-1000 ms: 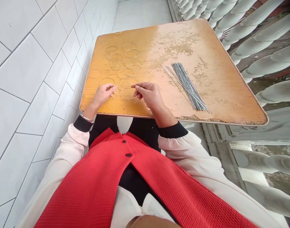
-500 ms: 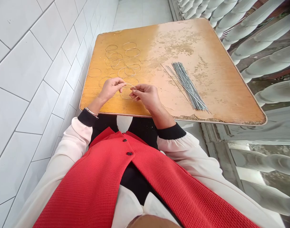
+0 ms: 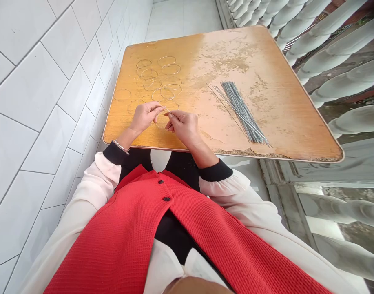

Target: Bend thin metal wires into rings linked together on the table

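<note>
The person's left hand (image 3: 144,117) and right hand (image 3: 183,126) are both closed in a narrow pinch on a thin wire loop (image 3: 162,128), its top caught between their fingertips and its round lower part just below and between the hands, over the tabletop (image 3: 266,102). Other wire rings (image 3: 156,77) lie beyond the loop, some overlapping, and a bundle of straight wire rods (image 3: 242,113) lies well apart to its right.
</note>
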